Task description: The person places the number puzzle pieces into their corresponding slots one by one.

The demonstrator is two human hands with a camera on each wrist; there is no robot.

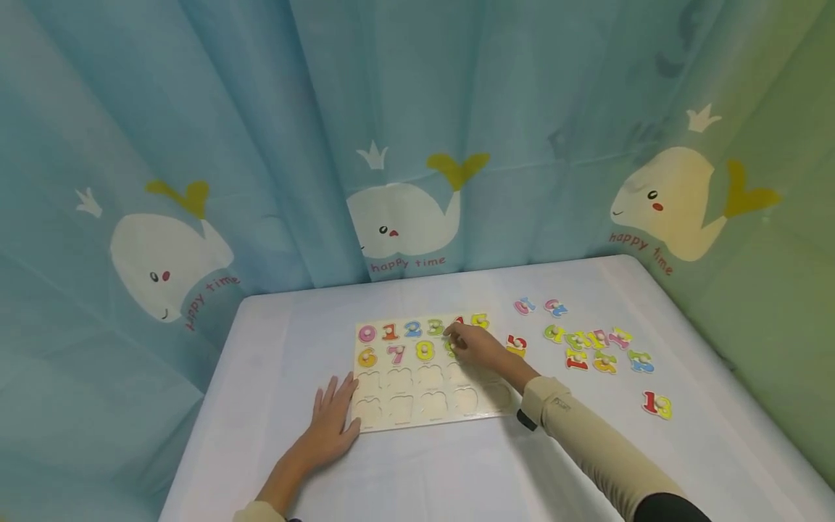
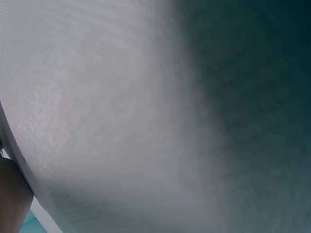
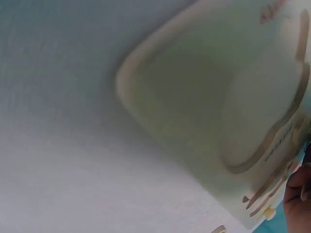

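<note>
A pale number puzzle board (image 1: 417,417) lies on the table. Its upper two rows hold coloured knobbed digits, among them a pink 0 (image 1: 367,333), a green 3 (image 1: 435,327) and a yellow 8 (image 1: 425,351); the lower two rows show bare recesses. My left hand (image 1: 331,420) rests with spread fingers along the board's left edge. Over the second row, my right hand (image 1: 475,346) has bent fingers close above a green 9 (image 1: 450,349), partly covering it and the red 4 (image 1: 459,320). I cannot tell whether the fingertips pinch anything.
Right of the board lies a red-and-orange 15 piece (image 1: 516,346). Several more two-digit pieces are scattered farther right, including a red-and-yellow 13 (image 1: 656,405) and a blue-and-green piece (image 1: 641,361). A whale-print curtain (image 1: 274,239) hangs behind the white table (image 1: 287,333).
</note>
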